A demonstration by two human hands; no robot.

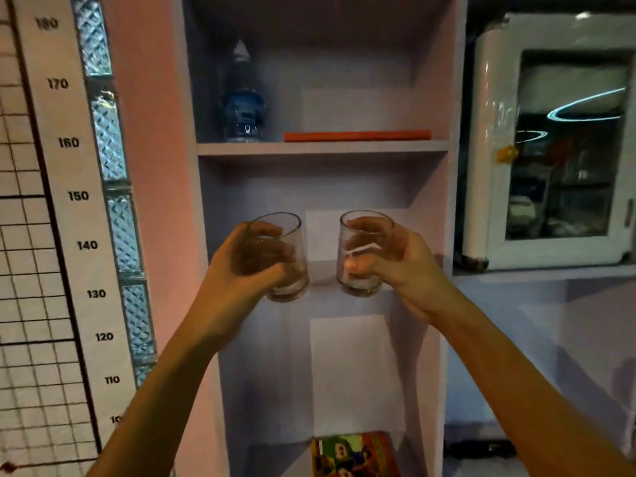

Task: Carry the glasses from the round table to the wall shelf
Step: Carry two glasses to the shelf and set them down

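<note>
Two clear empty drinking glasses are held up in front of a tall pale wall shelf (323,148). My left hand (237,270) grips the left glass (287,259) around its side, tilted slightly. The right glass (361,256) sits upright in my right hand (402,259), fingers wrapped round it. Both glasses hover at the level of the middle compartment, just above its board, which the hands and glasses mostly hide. The two glasses are apart. The round table is out of view.
On the upper shelf board stand a blue-labelled water bottle (242,105) and a flat orange book (358,135). A colourful box (354,454) lies in the lowest compartment. A small white glass-door fridge (557,142) sits on the counter at right. A height chart (75,201) hangs at left.
</note>
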